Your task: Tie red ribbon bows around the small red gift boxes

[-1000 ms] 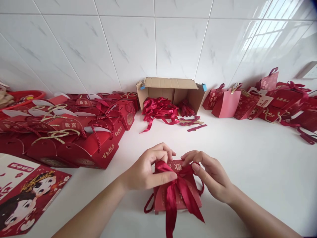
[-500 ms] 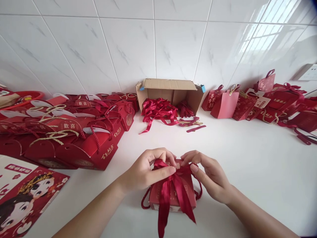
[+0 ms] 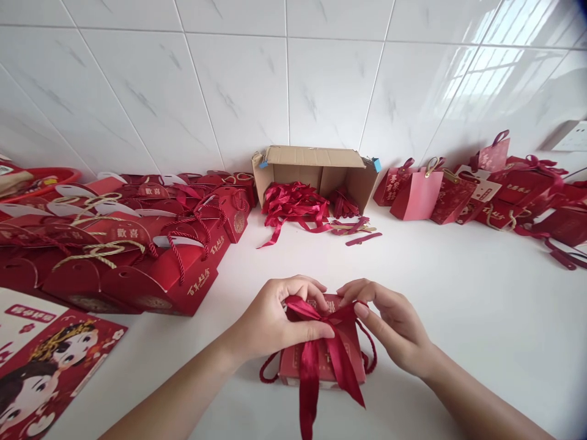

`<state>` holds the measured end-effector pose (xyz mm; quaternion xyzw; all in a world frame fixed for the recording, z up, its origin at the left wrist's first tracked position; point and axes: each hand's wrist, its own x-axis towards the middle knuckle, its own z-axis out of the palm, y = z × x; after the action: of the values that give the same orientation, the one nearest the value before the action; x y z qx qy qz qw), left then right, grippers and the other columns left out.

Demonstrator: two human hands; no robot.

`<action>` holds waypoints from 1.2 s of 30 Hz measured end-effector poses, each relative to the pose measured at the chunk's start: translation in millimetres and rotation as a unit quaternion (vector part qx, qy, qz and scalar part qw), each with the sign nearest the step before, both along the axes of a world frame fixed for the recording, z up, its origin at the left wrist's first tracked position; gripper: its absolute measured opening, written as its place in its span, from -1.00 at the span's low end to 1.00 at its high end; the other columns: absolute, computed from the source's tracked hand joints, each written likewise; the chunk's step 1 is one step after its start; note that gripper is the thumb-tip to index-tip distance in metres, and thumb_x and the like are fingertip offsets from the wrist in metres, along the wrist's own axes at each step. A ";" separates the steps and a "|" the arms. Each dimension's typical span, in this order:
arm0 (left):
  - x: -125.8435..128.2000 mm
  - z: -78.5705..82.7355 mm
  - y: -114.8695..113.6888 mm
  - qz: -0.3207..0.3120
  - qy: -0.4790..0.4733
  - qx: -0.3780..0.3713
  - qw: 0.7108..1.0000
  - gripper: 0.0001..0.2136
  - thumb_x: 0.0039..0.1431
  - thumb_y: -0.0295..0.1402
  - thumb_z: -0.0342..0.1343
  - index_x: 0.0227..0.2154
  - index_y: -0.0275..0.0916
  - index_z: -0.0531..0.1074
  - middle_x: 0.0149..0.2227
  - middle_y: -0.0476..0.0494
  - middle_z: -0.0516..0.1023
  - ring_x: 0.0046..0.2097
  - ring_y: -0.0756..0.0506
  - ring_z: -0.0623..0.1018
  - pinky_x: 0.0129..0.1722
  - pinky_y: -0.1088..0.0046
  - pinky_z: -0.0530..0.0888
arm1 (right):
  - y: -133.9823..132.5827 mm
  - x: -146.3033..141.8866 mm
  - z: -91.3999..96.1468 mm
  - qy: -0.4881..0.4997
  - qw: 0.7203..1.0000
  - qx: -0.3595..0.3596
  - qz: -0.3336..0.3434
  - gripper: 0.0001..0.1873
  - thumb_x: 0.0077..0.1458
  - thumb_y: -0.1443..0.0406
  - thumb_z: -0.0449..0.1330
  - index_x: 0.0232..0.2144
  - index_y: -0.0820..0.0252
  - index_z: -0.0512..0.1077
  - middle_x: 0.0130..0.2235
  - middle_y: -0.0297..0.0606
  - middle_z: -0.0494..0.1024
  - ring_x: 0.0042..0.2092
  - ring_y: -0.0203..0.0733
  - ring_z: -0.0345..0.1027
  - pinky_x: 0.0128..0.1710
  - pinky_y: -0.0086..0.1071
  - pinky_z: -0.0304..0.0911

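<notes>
A small red gift box [image 3: 293,365] lies on the white table in front of me, with dark red cord handles at its two sides. Across its top is a shiny red ribbon [image 3: 310,379] tied in a bow, its two tails hanging toward me. My left hand [image 3: 280,318] is closed on the bow's left side, the thumb pressing near the knot. The right loop is pinched between thumb and fingers of my right hand [image 3: 389,324]. Parts of the box top and knot are hidden behind my fingers.
Rows of red gift boxes [image 3: 160,278] fill the left side, with a printed cartoon bag [image 3: 59,366] nearer me. An open cardboard box [image 3: 316,157] holding loose ribbons [image 3: 296,201] stands against the tiled wall. More small red bags [image 3: 415,195] line the back right.
My left thumb has slid right and slightly down toward the knot. The ribbon tails and gift box have shifted a little to the right; my right hand keeps its pinch.
</notes>
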<state>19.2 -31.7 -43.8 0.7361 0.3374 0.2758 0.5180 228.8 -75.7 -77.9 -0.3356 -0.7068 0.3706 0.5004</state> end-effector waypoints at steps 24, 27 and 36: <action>4.0 -5.4 1.3 -0.007 -0.051 0.088 0.995 -0.47 -0.04 -0.44 0.24 -0.67 -0.17 -0.13 -0.48 -0.09 0.57 -0.20 -0.13 0.48 -0.22 0.33 0.40 | 9.6 14.4 4.5 -0.051 0.994 -0.047 -0.083 -0.74 0.10 0.17 0.19 -0.57 0.14 0.35 0.21 -0.28 0.15 0.26 0.09 -0.10 0.20 0.07 -0.18; 1.9 -6.5 1.9 -0.001 -0.053 0.075 0.996 -0.57 -0.02 -0.42 0.24 -0.70 -0.19 0.02 -0.44 -0.10 0.55 -0.17 -0.12 0.47 -0.19 0.34 0.39 | 11.7 18.3 6.1 -0.074 0.994 -0.017 -0.076 -0.74 0.15 0.19 0.14 -0.55 0.13 0.31 0.22 -0.28 0.14 0.28 0.05 -0.13 0.20 0.06 -0.18; 1.2 -10.3 5.0 0.026 -0.134 -0.016 0.991 -0.82 0.15 -0.21 0.11 -0.29 -0.21 0.36 -0.06 -0.19 0.43 0.08 -0.21 0.37 -0.02 0.28 0.35 | -0.8 29.8 10.9 -0.198 0.973 -0.017 0.116 0.32 -0.39 0.10 0.47 0.29 -0.01 -0.22 0.35 -0.06 -0.31 0.35 0.14 -0.46 0.23 0.07 -0.19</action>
<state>20.4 -26.7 -54.1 0.6754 0.2883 0.3795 0.5627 258.6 -76.5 -67.0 -0.3263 -0.8196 0.3644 0.2983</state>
